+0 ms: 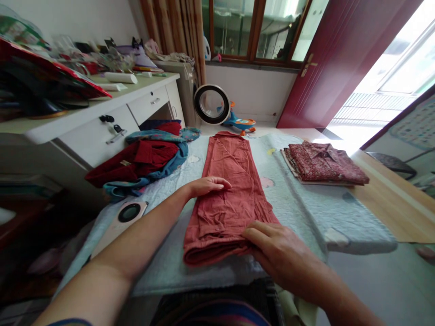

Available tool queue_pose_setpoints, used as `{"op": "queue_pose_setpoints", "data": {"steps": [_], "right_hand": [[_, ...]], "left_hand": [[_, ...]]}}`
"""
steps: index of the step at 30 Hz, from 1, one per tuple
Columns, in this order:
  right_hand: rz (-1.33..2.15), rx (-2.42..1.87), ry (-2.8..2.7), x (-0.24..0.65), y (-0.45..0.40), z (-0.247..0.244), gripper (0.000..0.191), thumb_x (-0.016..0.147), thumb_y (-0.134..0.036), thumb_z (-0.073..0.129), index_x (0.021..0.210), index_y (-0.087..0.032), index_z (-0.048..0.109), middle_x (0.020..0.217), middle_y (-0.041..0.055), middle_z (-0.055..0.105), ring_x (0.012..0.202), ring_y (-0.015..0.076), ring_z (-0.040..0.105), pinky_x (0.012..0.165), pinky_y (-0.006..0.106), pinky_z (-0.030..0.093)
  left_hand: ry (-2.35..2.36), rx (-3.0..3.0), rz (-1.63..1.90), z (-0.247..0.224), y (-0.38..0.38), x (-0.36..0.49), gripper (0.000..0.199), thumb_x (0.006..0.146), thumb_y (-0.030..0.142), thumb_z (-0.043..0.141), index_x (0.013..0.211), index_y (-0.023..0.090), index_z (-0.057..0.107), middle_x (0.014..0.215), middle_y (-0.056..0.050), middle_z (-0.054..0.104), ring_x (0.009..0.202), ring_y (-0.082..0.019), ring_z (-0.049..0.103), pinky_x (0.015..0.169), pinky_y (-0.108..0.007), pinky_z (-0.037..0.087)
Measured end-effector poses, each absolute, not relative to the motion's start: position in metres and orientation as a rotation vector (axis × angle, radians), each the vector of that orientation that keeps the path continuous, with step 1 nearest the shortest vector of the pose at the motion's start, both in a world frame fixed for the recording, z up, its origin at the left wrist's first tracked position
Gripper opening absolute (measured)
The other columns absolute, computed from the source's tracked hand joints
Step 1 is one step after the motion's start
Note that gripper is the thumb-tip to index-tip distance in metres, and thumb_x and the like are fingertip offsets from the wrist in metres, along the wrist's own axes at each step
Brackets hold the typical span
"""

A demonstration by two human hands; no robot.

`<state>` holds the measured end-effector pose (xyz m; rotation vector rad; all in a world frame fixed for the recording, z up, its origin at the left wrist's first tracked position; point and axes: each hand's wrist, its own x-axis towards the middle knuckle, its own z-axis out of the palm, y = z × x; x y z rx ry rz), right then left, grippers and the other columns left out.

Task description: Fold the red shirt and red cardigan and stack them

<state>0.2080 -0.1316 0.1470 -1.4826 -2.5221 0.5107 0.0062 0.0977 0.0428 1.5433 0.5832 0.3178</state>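
A coral-red garment [234, 181], folded into a long strip, lies on the pale blue quilted cloth [288, 199], with its layered waistband end nearest me. My left hand [210, 185] rests on its left part around the middle, fingers stretched out and lying on the fabric. At the near right corner of the waistband is my right hand [268, 242], its fingers laid over the cloth; the thumb side is partly hidden. Wrinkles run across the garment near the pocket.
Dark red and blue clothes [149, 158] lie heaped at the left, above a phone [129, 213]. Folded patterned clothes [326, 163] are stacked at the right. A cluttered white desk [84, 108] stands left; behind are an open washer door [212, 104], a toy car [241, 122] and a red door [326, 59].
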Motion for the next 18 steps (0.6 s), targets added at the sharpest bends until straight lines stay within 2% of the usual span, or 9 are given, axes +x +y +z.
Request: {"op": "queue_pose_setpoints", "data": {"steps": [4,8,14,18], "right_hand": [[0.454,-1.470,-2.459,0.213,-0.121,0.164,0.015,0.097,-0.022,0.046,0.100,-0.023,0.061,0.087,0.0033,0.064,0.076,0.0160,0.059,0.068,0.027,0.041],[0.440,-1.456,-2.418,0.217,-0.110,0.175,0.016,0.098,-0.028,0.046,0.099,-0.024,0.061,0.087,0.0044,0.065,0.075,0.0167,0.059,0.067,0.027,0.042],[0.380,-1.451,-2.387,0.234,-0.078,0.190,0.017,0.096,-0.033,0.049,0.102,-0.024,0.062,0.090,0.0030,0.067,0.079,0.0164,0.060,0.071,0.027,0.043],[0.203,-1.497,-2.407,0.244,-0.030,0.208,0.017,0.092,-0.031,0.053,0.101,-0.022,0.064,0.093,0.0035,0.067,0.082,0.0177,0.059,0.075,0.029,0.043]], "left_hand": [[0.593,1.281,0.448,0.042,0.089,-0.006,0.038,0.079,0.039,0.073,0.109,0.016,0.069,0.121,-0.013,0.069,0.116,-0.024,0.062,0.107,-0.039,0.039],[0.633,1.234,0.515,0.045,0.082,-0.009,0.042,0.078,0.042,0.076,0.110,0.016,0.067,0.120,-0.014,0.069,0.115,-0.025,0.063,0.105,-0.040,0.042],[0.609,1.148,0.573,0.038,0.082,-0.017,0.049,0.082,0.055,0.066,0.111,0.015,0.067,0.115,-0.012,0.072,0.110,-0.027,0.066,0.102,-0.041,0.046],[0.596,1.015,0.764,0.027,0.088,-0.027,0.055,0.077,0.064,0.066,0.104,0.016,0.070,0.112,-0.010,0.073,0.116,-0.029,0.062,0.101,-0.041,0.047]]}}
